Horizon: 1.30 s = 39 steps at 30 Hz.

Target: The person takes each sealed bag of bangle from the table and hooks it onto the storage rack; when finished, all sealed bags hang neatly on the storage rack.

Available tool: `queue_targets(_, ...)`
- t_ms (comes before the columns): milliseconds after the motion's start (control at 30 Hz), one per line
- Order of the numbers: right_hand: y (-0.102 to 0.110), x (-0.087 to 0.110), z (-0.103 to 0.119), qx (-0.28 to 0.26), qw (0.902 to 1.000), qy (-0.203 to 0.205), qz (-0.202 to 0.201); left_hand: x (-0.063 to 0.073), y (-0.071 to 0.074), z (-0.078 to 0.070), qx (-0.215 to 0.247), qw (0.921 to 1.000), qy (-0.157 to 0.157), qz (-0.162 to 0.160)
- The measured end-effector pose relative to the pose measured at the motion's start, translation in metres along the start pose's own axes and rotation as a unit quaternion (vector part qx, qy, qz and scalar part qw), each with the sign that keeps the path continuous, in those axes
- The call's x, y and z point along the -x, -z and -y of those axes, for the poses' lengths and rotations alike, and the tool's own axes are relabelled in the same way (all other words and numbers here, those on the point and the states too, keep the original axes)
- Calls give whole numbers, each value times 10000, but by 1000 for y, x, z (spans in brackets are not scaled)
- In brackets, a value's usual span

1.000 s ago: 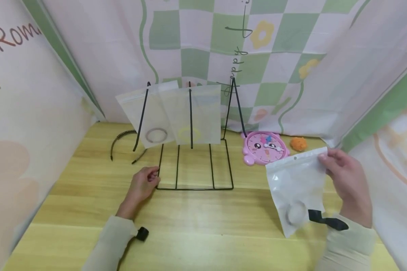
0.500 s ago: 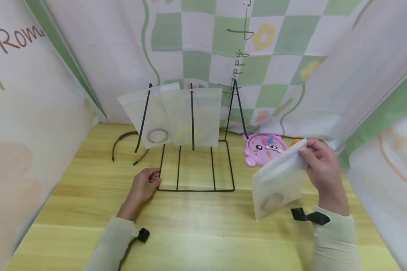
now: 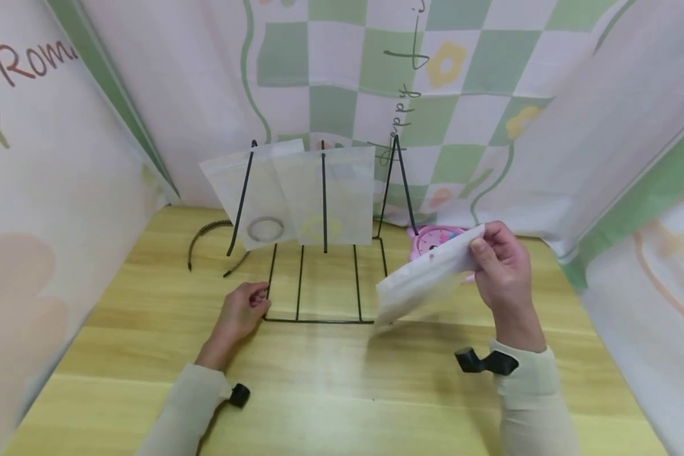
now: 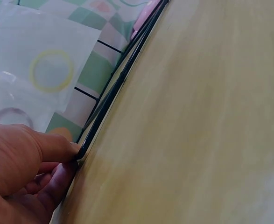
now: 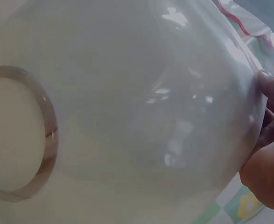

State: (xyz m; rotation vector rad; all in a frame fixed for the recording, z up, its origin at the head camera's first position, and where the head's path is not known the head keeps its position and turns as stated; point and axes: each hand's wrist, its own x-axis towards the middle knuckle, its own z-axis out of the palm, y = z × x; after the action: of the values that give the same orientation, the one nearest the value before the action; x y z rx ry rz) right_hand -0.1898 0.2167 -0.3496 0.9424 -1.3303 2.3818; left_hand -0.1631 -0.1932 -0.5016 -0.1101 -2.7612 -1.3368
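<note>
My left hand (image 3: 240, 310) pinches the front left corner of a black wire display rack's base (image 3: 327, 321). In the left wrist view its thumb and finger meet at the end of the black bar (image 4: 104, 109). My right hand (image 3: 504, 272) pinches the top right corner of a white zip bag (image 3: 422, 278), tilted above the base's right front corner. Inside this bag, the right wrist view shows a brownish bangle (image 5: 50, 126). Two similar bags hang on the rack's arms. The left bag (image 3: 228, 183) holds a brownish ring, the middle bag (image 3: 353, 196) a yellow one (image 4: 71, 70).
The rack's right arm (image 3: 406, 183) is bare. Behind the held bag lies a pink toy clock (image 3: 424, 240), partly covered. A dark coiled headband (image 3: 196, 234) lies behind the left hand. A checked curtain (image 3: 333, 104) backs the wooden table (image 3: 330, 386).
My right hand has moved left with the bag, from the table's right side to beside the rack, and the bag has tipped flatter. My left hand has stayed on the base.
</note>
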Motion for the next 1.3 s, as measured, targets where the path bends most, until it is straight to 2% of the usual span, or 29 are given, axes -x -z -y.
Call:
queue_targets(267,-20,-10,1,36,9974,424,-582,0,0,0,14,10000,76,39)
queue_targets(467,-29,-14,-2,171,9957,549,-732,2,0,-1,70,9998,173,95)
queue_targets(633,-36,-13,-6,273,9943,595,-847,2,-1,-1,72,9999,111,67)
queue_targets(900,-34,-13,-7,416,9936,674,-806,2,0,-2,0,10000,-27,-12)
queue_targets(1300,-31,-20,-18,177,9905,482,-1278,1,0,-1,-29,10000,-44,36)
